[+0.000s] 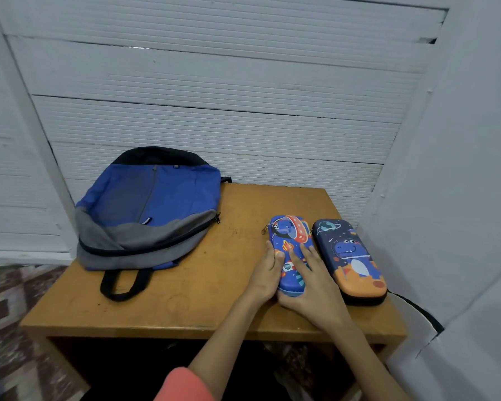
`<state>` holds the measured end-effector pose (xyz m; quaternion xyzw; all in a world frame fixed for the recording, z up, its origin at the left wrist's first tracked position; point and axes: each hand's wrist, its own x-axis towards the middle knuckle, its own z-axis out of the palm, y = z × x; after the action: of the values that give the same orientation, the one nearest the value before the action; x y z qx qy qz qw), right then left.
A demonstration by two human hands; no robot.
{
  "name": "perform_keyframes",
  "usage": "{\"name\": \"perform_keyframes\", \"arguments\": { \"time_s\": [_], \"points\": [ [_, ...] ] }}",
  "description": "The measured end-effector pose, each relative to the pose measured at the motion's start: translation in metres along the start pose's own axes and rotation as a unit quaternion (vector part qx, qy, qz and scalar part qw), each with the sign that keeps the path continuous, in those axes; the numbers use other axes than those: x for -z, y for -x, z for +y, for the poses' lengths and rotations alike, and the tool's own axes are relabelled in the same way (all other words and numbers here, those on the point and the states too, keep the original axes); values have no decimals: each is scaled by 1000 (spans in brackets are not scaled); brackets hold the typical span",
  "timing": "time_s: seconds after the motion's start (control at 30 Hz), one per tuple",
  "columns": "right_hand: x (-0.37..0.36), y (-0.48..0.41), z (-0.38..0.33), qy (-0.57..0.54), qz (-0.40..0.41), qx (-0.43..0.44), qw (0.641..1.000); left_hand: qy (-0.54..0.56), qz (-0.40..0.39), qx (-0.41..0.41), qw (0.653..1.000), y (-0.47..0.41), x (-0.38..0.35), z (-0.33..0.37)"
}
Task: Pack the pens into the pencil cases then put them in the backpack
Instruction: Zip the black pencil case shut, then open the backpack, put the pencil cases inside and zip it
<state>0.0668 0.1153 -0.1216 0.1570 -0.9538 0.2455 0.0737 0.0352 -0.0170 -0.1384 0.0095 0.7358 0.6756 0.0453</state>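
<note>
Presently left hand point(265, 273) grip clasps the blue pencil case point(289, 235); right hand point(313, 282) lies flat on it, grip released

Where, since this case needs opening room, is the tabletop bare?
Bare wood lies between the backpack and the blue pencil case, and along the table's front edge. The right end is crowded by the left hand, right hand and dark pencil case.
</note>
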Motion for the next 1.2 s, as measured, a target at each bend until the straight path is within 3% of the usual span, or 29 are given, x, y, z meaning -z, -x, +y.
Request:
{"name": "perform_keyframes", "arguments": {
  "time_s": [0.37,0.6,0.73,0.9,1.2],
  "points": [
    [10,-7,-14,56,-33,-33,997,-16,1,-3,1000,18,17,19],
    [15,-43,-55,-119,13,-31,992,-104,116,-19,988,30,101,25],
    [11,-67,-88,-178,42,-21,983,-126,183,-48,974,39,161,36],
    [-7,-102,-122,-224,22,-25,974,-135,272,-45,952,51,239,45],
    [-52,-149,-162,-334,-46,-103,936,-134,406,72,901,61,351,24]
  ]
}}
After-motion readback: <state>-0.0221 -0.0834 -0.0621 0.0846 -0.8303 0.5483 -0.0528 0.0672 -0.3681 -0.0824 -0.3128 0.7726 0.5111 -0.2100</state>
